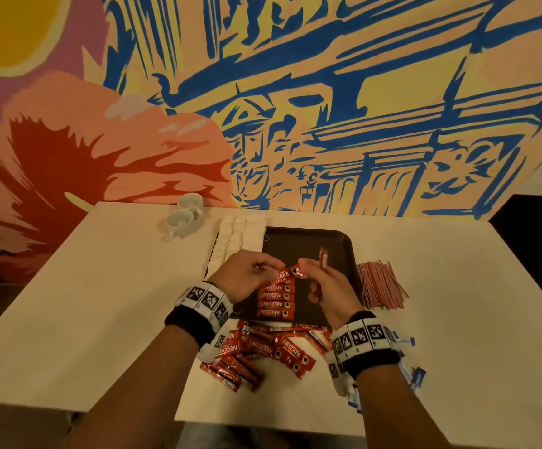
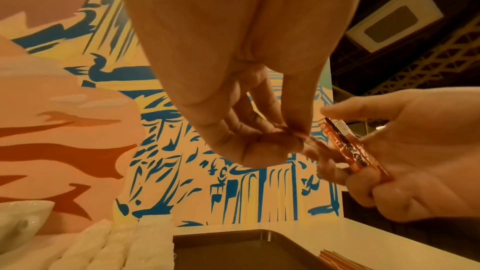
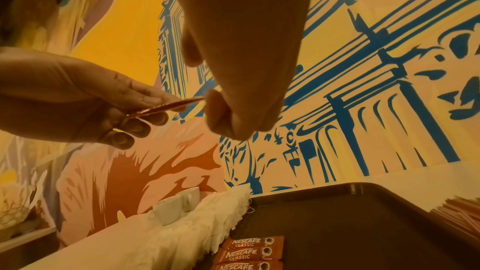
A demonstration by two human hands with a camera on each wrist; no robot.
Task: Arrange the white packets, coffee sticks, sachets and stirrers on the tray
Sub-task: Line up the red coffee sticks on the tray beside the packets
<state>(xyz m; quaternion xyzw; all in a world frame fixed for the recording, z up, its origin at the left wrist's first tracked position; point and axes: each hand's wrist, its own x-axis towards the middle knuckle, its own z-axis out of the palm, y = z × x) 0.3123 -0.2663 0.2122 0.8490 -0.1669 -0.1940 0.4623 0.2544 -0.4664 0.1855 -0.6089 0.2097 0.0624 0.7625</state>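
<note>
White table (image 1: 101,286) with tray (image 1: 344,244), cups (image 1: 183,215), stirrers (image 1: 381,285), coffee sticks (image 1: 263,351).

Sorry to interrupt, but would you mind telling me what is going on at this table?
A person is laying red coffee sticks on a dark tray. Both the left hand and right hand pinch one coffee stick above a neat row already on the tray. White packets line its left side. Loose sticks and stirrers wait on the table.

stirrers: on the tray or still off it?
Off. The stirrers lie in a pile on the table, beside the tray's right edge; none show inside it.
</note>
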